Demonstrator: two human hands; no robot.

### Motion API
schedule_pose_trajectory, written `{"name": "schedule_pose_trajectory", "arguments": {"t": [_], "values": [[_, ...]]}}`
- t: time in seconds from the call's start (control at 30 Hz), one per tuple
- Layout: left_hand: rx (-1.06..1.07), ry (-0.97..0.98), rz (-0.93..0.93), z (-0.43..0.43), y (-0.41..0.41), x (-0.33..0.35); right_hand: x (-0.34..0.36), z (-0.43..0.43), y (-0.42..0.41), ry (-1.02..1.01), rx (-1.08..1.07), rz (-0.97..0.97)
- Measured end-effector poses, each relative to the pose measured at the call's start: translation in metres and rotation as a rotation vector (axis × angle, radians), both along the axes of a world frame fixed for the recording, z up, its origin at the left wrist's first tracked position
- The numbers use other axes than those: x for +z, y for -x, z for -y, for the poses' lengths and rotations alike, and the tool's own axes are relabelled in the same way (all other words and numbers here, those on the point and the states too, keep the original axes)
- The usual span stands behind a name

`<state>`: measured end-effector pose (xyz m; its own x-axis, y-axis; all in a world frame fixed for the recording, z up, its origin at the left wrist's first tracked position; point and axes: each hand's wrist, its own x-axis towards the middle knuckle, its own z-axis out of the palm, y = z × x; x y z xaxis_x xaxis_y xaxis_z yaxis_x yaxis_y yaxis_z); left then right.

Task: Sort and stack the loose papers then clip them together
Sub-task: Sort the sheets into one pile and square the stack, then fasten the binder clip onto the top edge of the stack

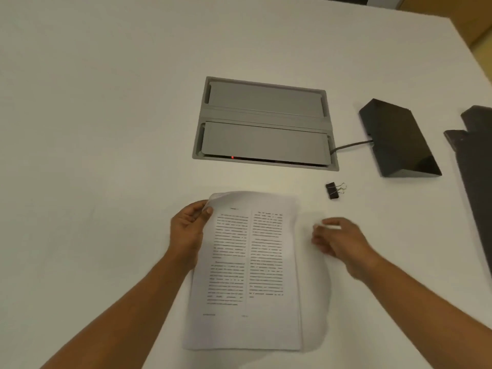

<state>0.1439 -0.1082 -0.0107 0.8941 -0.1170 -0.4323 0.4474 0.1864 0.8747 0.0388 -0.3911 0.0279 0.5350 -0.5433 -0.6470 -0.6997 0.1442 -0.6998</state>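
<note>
Across the white table (106,102), the biggest fixture is a grey hatch (263,123) sunk into the top, both flaps closed. To its right sits a black box (396,139), joined to the hatch by a cable (348,145).

Nearer the person lie the papers (247,262), printed in two columns and gathered into one rough pile just below the hatch. The gathering looks mostly done, but the squaring does not. A lower sheet sticks out past the right edge of the top page, and the far left corner curls up off the table. Clipping is not yet begun.

The left hand (189,230) grips the pile at that raised corner, thumb on the printed face and fingers beneath. The right hand (338,241) is blurred, just beside the pile's right edge where the lower sheet juts out. Its fingers are curled and a pale streak lies at the fingertips, but I cannot tell whether it pinches a sheet edge or holds nothing.

Smallest is the black binder clip (332,190). It lies untouched on the table between the pile's far right corner and the black box, apart from both hands and nearer the right one. By my reading, what remains is to align the edges, fetch the clip and clamp it on the pile.
</note>
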Motion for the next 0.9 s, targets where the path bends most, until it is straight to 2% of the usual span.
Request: {"name": "schedule_pose_trajectory", "arguments": {"t": [0.13, 0.27, 0.6, 0.77, 0.9], "values": [[0.001, 0.004, -0.018, 0.001, -0.003, -0.008, 0.006, 0.052, -0.041, 0.267, -0.119, 0.04], [0.0, 0.025, -0.022, -0.001, -0.004, -0.009, 0.004, 0.09, -0.066, 0.418, -0.094, -0.056], [0.007, 0.034, -0.024, 0.0, -0.002, -0.007, 0.003, 0.09, -0.091, 0.42, 0.205, -0.281], [0.023, 0.042, -0.038, 0.001, -0.003, -0.006, 0.028, 0.071, -0.095, 0.311, 0.287, -0.156], [0.023, 0.044, -0.044, 0.001, -0.003, -0.005, 0.049, 0.042, -0.101, 0.165, 0.45, -0.089]]}}
